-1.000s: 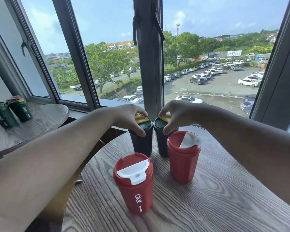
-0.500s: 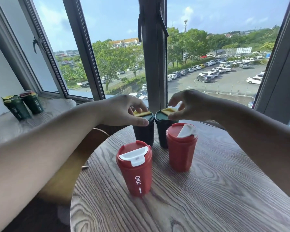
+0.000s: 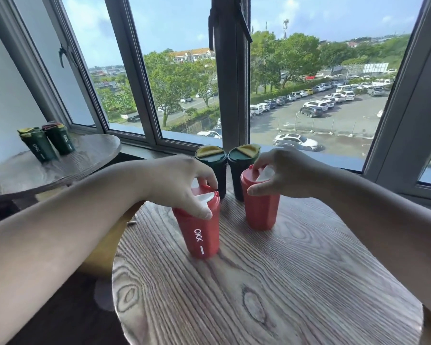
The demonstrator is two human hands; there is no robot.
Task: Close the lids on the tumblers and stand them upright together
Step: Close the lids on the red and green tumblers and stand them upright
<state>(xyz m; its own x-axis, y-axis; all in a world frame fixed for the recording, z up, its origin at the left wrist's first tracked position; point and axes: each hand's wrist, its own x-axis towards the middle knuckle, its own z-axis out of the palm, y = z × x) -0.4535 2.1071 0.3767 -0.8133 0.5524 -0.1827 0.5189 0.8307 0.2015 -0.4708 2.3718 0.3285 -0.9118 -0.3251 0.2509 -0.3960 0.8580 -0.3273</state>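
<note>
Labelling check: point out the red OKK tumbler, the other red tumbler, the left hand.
red OKK tumbler [image 3: 209,235], head view, wall beside the print
other red tumbler [image 3: 260,212], head view, lower body
left hand [image 3: 179,183], head view, back of the hand

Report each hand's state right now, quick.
Left hand: fingers curled round the top of the near red tumbler.
Right hand: fingers curled round the top of the far red tumbler.

Near red tumbler [image 3: 202,235]: stood upright, white-flapped.
Far red tumbler [image 3: 259,210]: upright, white flap raised.
Green tumblers [image 3: 217,168]: paired upright behind, yellow-flapped.
</note>
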